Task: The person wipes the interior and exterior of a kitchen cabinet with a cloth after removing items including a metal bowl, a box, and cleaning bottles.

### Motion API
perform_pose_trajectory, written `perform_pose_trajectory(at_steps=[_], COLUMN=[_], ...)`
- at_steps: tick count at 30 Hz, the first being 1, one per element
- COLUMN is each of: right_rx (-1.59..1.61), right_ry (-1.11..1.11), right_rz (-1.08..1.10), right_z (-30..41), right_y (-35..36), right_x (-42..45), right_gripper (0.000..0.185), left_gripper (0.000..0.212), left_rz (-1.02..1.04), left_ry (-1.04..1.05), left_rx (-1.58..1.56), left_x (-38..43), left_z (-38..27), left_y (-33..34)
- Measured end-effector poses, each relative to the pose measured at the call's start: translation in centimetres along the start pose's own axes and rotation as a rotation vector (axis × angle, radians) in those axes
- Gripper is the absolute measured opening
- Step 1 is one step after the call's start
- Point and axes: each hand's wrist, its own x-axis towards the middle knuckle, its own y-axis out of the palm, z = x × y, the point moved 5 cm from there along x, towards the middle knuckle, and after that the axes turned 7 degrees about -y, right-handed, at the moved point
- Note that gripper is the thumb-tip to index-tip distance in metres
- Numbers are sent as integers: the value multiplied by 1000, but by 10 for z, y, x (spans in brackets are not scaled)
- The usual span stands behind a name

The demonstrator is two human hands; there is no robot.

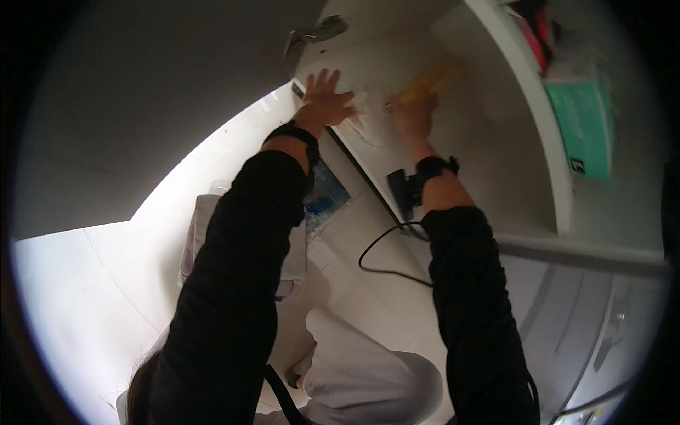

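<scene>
My right hand (414, 114) is inside a white cabinet, closed on a yellow cloth (438, 79) that reaches over the cabinet floor (467, 138). Motion blurs both the hand and the cloth. Fingers spread, my left hand (321, 101) is at the cabinet's front edge and holds nothing. Between the two hands lies a crumpled whitish thing (365, 119), too blurred to name. A black strap circles each wrist, and a small dark device (402, 192) is beside the right one.
A dark cabinet door (159, 106) stands open at left on a metal hinge (319, 34). A black cable (366, 265) loops below the right wrist. Under my left arm lie a folded grey fabric item (204, 212) and a blue plastic packet (326, 191). A green package (579, 127) is at right.
</scene>
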Motion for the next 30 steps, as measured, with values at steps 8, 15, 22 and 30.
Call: perform_pose_trajectory(at_steps=[8, 15, 22, 30], right_rx=[592, 1284, 2219, 2120], right_ry=[-7, 291, 695, 749], right_rz=[5, 108, 300, 691], right_z=[6, 60, 115, 136], right_y=[-59, -137, -170, -156], right_x=[-87, -171, -213, -252], right_gripper=[62, 56, 58, 60], left_gripper=[35, 37, 47, 54], left_rz=[-47, 209, 392, 521], left_ry=[-3, -129, -101, 72], left_rx=[-865, -1804, -1602, -1932], left_x=[-41, -158, -221, -247], left_z=[17, 35, 31, 7], left_y=[7, -100, -118, -105])
